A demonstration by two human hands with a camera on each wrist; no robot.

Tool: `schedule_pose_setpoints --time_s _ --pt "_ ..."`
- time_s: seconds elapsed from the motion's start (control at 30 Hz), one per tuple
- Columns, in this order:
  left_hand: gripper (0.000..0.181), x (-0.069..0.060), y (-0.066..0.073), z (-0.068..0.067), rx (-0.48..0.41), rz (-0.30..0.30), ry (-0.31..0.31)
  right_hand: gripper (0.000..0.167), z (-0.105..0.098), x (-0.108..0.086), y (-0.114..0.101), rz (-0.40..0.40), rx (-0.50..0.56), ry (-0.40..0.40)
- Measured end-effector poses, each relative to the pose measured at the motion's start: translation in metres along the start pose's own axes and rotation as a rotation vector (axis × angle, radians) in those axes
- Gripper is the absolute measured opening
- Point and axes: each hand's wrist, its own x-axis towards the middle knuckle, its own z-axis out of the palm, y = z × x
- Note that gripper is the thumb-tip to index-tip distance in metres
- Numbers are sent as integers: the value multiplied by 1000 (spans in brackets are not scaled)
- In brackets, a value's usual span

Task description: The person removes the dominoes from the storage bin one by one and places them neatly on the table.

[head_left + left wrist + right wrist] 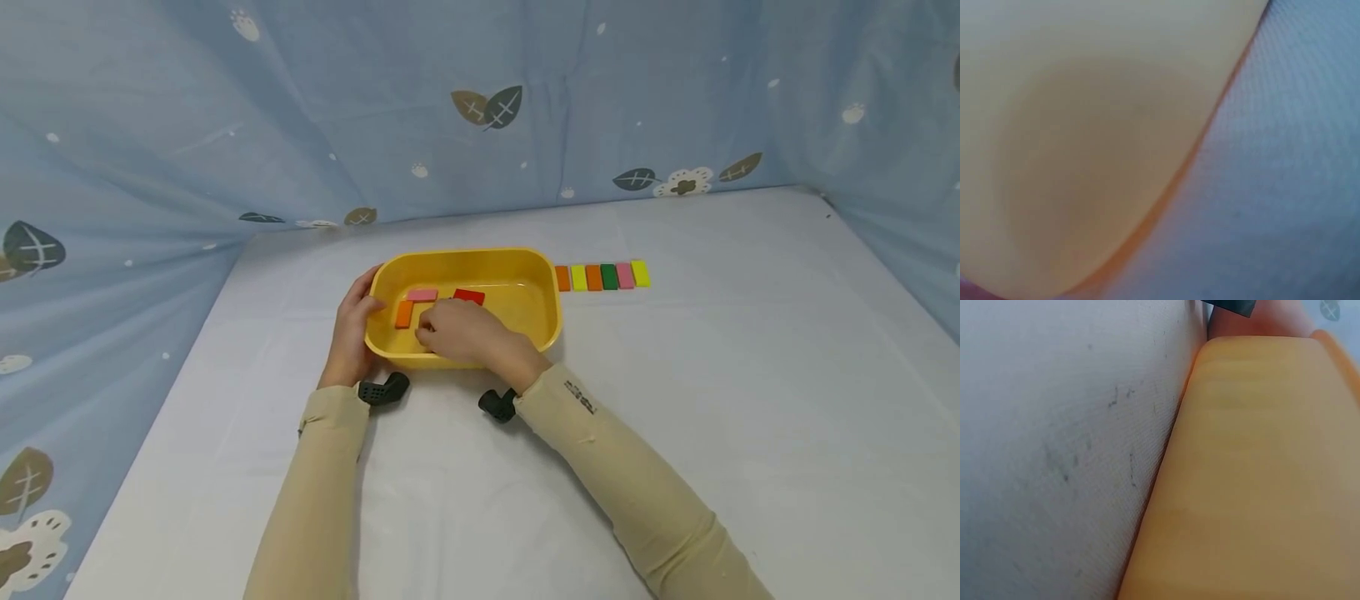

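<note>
A yellow plastic tray [528, 308] lies on the white cloth, its outer wall [1247, 475] filling much of the right wrist view. My left hand [350, 333] grips its left end, thumb at the rim. Inside the tray, my right hand [468, 332] reaches down over the near wall with bent fingers; the fingertips and anything between them are hidden. Near it on the tray floor lie a pink block [422, 295], an orange block [403, 314] and red pieces [469, 296] partly behind the hand.
Right of the tray runs a row of small flat blocks, from an orange one [562, 278] beside the rim through a green one [609, 277] to a yellow one [640, 273]. A blue patterned curtain [390, 108] hangs behind the table.
</note>
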Motion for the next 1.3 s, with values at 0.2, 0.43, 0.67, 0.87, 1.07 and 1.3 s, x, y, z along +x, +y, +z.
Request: schedule_pose_setpoints --time_s 0.2,0.43,0.67,0.87,1.07,1.3 --pt "52 0 0 0 -2 13 -4 15 0 1 1 -89 105 -13" --pt "52 0 -1 1 -11 15 -3 37 -1 1 1 -98 167 -36" --pt "52 -1 2 2 -18 8 -3 28 -1 0 5 -104 147 -73" --pt "53 -1 3 2 -16 5 0 30 -3 -1 6 -91 193 -122" --pt "52 1 2 3 4 8 6 27 -6 -4 6 -65 210 -166" --pt "52 0 1 0 1 13 -3 26 -5 -3 5 -119 213 -52"
